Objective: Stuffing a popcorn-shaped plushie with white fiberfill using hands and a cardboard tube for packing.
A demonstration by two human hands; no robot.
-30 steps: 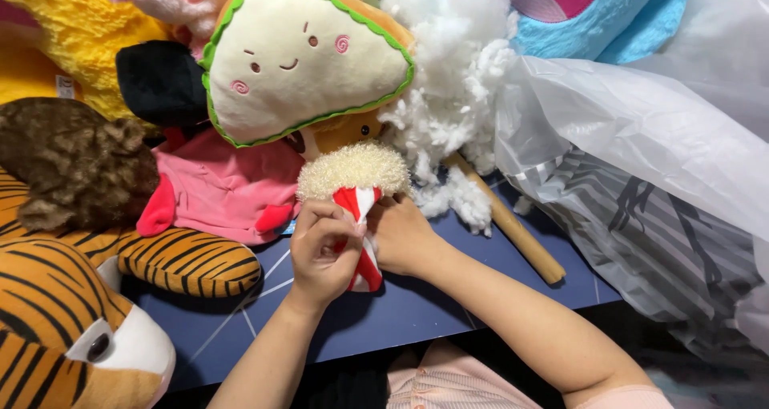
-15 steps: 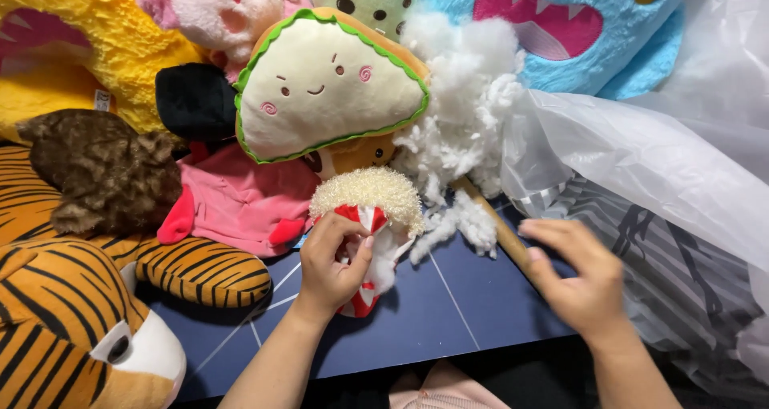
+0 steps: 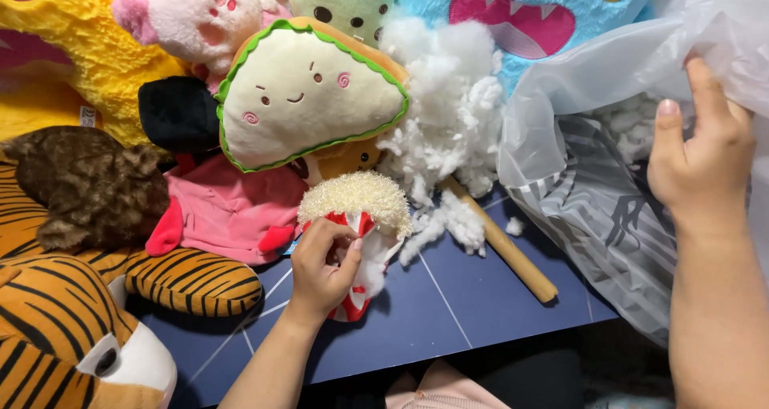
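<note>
I see my left hand (image 3: 320, 265) squeezing a small red and white plush toy (image 3: 356, 241) with a fuzzy cream top. The toy sits on the blue mat (image 3: 481, 297), right under the big sandwich plush (image 3: 308, 96). My fingers are closed around its striped body and my thumb presses into it.

My right hand (image 3: 701, 165) has moved. A moment ago it was low, near the wooden stick (image 3: 501, 245). Before that it was on the little toy too. Now it is up high on the right, and it pinches the edge of the clear plastic bag (image 3: 593, 120). The bag looks pulled open, and I can see white fluff inside it.

So only one hand holds the toy now. I think the other hand is going for more fluff, so the stuffing job is not finished.

A pile of white stuffing (image 3: 448, 112) lies next to the toy, touching the stick. The tiger plush (image 3: 72, 329) and the pink plush (image 3: 228, 209) stay on the left, as before.
</note>
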